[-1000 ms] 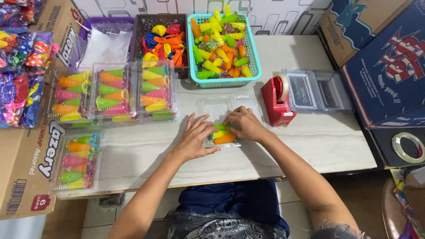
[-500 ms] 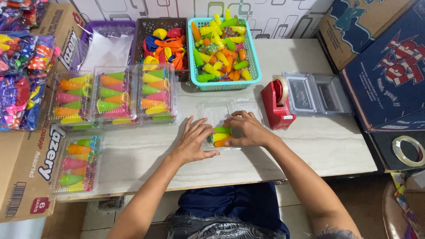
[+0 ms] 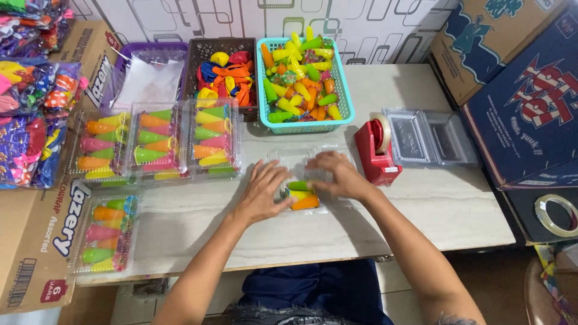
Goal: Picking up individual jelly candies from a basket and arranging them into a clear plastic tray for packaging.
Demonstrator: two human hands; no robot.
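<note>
A clear plastic clamshell box (image 3: 299, 161) lies open on the white table (image 3: 421, 210), in front of me. Inside it are a green, a yellow and an orange cone-shaped toy (image 3: 300, 195). My left hand (image 3: 263, 191) rests flat on the box's left side, fingers spread. My right hand (image 3: 337, 174) presses on its right side, fingers over the cones. Neither hand lifts anything.
Filled clear boxes of coloured cones (image 3: 158, 141) lie at the left, one more (image 3: 103, 232) nearer me. A teal basket of loose cones (image 3: 303, 75), a dark basket (image 3: 224, 66) and a purple basket (image 3: 147, 75) stand behind. A red tape dispenser (image 3: 377, 150) and empty clamshells (image 3: 428, 137) are right.
Both hands stay on the box with only small finger shifts. The cones inside lie much as before.
</note>
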